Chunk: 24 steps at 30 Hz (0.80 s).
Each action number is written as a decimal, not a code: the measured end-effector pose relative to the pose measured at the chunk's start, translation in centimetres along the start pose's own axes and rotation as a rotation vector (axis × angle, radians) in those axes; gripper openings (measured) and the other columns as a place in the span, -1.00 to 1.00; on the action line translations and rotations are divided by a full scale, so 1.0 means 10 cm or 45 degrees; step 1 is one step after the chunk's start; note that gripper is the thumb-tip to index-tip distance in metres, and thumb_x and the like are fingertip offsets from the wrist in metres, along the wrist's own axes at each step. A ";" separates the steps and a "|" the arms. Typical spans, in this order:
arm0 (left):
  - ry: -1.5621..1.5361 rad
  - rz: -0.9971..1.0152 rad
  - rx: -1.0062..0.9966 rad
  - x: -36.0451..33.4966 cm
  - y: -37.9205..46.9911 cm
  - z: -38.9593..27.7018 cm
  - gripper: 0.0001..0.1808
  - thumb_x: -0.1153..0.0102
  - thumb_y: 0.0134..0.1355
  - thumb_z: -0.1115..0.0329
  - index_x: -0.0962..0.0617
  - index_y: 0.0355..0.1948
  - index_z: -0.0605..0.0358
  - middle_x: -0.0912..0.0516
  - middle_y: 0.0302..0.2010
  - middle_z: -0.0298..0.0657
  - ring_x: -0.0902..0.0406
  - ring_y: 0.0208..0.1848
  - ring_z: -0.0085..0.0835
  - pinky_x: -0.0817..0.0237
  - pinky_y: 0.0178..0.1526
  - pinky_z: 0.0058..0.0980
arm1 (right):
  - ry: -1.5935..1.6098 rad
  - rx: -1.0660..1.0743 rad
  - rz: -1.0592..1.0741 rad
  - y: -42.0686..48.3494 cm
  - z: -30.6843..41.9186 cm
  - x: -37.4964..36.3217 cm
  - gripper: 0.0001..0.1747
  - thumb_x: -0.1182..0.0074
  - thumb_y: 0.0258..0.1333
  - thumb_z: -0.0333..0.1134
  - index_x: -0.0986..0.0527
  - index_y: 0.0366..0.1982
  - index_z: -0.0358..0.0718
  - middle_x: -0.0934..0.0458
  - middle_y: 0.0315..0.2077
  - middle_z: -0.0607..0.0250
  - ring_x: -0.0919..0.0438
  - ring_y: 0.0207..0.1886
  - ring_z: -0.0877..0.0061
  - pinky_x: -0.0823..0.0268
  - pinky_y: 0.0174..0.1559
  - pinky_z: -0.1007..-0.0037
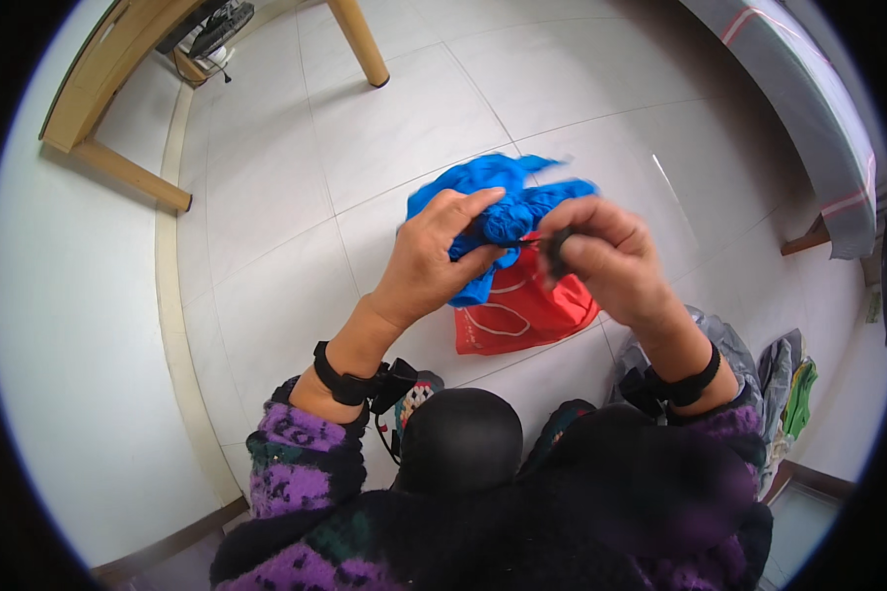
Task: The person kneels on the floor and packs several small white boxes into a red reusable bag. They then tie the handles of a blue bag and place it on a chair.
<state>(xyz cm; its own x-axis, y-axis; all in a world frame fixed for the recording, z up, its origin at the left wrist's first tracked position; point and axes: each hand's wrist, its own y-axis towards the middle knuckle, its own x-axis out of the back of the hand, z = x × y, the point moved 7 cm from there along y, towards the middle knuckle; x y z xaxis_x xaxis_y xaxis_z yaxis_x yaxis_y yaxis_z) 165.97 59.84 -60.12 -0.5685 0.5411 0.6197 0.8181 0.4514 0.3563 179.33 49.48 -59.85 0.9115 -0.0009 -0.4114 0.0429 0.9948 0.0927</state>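
Note:
Bunched blue fabric (506, 220) is gripped in my left hand (443, 251), its thumb below and fingers above a gathered knot. Loose folds of the fabric spread beyond the knot. My right hand (613, 255), partly blurred, pinches a small dark item (559, 251) just right of the knot; a thin dark strand runs from it to the fabric. What the item is, I cannot tell. Beneath both hands a red bag (525, 321) with white line markings and some writing lies on the tiled floor.
Grey plastic bags (717, 340) and a green item (802, 395) lie at the right. A wooden table leg (361, 44) stands ahead, with a black fan (222, 29) at upper left. A cloth-covered piece of furniture (806, 111) is at upper right. My knees are close below.

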 end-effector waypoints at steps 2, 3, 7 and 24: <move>-0.335 -0.005 0.310 0.03 -0.12 0.22 -0.27 -0.37 -0.03 0.51 -0.41 0.23 0.13 -0.59 -0.19 -0.25 -0.55 -0.16 -0.45 -0.41 -0.05 -0.45 | 0.180 -0.018 -0.186 0.06 -0.13 0.17 -0.77 0.10 0.21 -0.51 -0.45 -0.09 -0.36 -0.52 -0.21 0.16 -0.55 -0.22 0.51 -0.50 -0.23 0.50; -0.515 0.017 0.476 0.01 -0.18 0.32 -0.29 -0.37 -0.02 0.51 -0.43 0.21 0.13 -0.59 -0.19 -0.27 -0.55 -0.17 -0.49 -0.40 -0.06 -0.46 | 0.203 -0.076 -0.277 0.06 -0.22 0.26 -0.77 0.10 0.21 -0.51 -0.44 -0.10 -0.35 -0.51 -0.21 0.16 -0.54 -0.25 0.51 -0.49 -0.25 0.51; -0.499 0.124 0.601 -0.03 -0.25 0.44 -0.36 -0.34 0.00 0.47 -0.46 0.16 0.16 -0.59 -0.16 -0.23 -0.55 -0.10 -0.49 -0.40 -0.01 -0.45 | 0.466 -0.236 -0.384 0.05 -0.52 0.44 -0.79 0.09 0.21 -0.49 -0.42 -0.11 -0.33 -0.48 -0.23 0.16 -0.51 -0.27 0.51 -0.46 -0.29 0.53; -0.329 0.315 0.143 -0.31 -0.15 0.27 -0.66 -0.13 -0.01 0.65 -0.64 -0.17 0.20 -0.69 -0.22 -0.11 -0.64 -0.17 -0.25 -0.45 -0.05 -0.44 | 0.598 -0.329 -0.417 0.26 -0.78 0.73 -0.80 0.13 0.25 -0.58 -0.44 -0.11 -0.36 -0.53 -0.30 0.15 -0.61 -0.27 0.41 -0.59 -0.17 0.44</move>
<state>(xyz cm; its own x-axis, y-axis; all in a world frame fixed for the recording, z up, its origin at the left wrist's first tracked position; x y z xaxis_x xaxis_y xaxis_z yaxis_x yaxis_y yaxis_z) 166.24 59.37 -64.46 -0.3700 0.7984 0.4750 0.9269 0.3521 0.1301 182.93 52.81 -69.70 0.5883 -0.3235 -0.7411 0.1355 0.9430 -0.3040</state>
